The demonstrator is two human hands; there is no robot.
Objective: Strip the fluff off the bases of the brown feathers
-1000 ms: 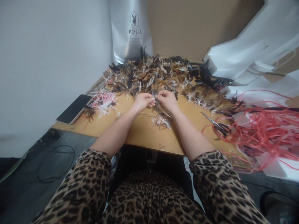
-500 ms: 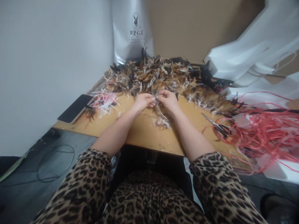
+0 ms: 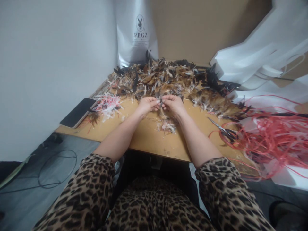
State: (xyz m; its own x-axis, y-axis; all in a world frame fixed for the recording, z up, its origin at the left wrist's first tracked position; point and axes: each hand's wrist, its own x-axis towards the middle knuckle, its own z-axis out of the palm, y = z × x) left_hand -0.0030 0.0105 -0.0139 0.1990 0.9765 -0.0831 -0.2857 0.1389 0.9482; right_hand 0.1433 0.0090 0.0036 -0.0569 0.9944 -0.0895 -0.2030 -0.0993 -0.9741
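My left hand [image 3: 148, 105] and my right hand [image 3: 173, 104] meet over the middle of the table, both closed in a pinch. Between their fingertips is a small greyish feather [image 3: 160, 100], partly hidden by the fingers. Just behind my hands spreads a heap of brown, black and cream feathers [image 3: 166, 75]. Below them on the tabletop lies a little pile of pale feather scraps [image 3: 167, 126].
A phone [image 3: 78, 112] and pink and white strips [image 3: 109, 105] lie left. Scissors [image 3: 223, 129] rest beside tangled red plastic ribbon [image 3: 276, 138] on the right. Behind the heap stands a silver bag [image 3: 137, 35]; the wooden table [image 3: 149, 141] ends near my lap.
My right hand's fingers have shifted slightly at the pinch. A pale feather that hung below my hands shows less now. The rest is nearly unchanged.
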